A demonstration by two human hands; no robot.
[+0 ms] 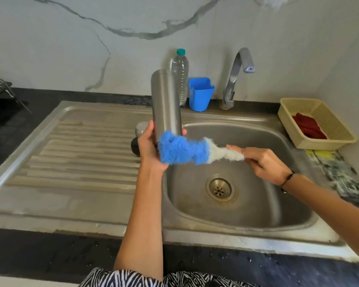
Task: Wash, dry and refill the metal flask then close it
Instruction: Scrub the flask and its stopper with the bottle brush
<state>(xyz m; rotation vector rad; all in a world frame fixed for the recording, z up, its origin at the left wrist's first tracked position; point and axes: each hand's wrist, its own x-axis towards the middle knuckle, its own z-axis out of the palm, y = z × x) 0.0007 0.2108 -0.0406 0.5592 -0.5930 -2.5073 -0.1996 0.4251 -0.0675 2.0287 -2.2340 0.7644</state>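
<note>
Over the sink (247, 214): flask (166, 102) inverted, near-vertical, mouth down, gripped by left hand (148, 146); right hand (265, 162) pinching brush (191, 150) sideways at mouth.

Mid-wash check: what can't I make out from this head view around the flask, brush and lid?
- Flask mouth: head view, hidden behind the brush bristles and left hand.
- Brush handle: blurred, mostly covered by the right hand.
- Lid parts on the drainboard: partly behind the left hand and flask.
- Red cloth: partly behind the basket wall.
</note>
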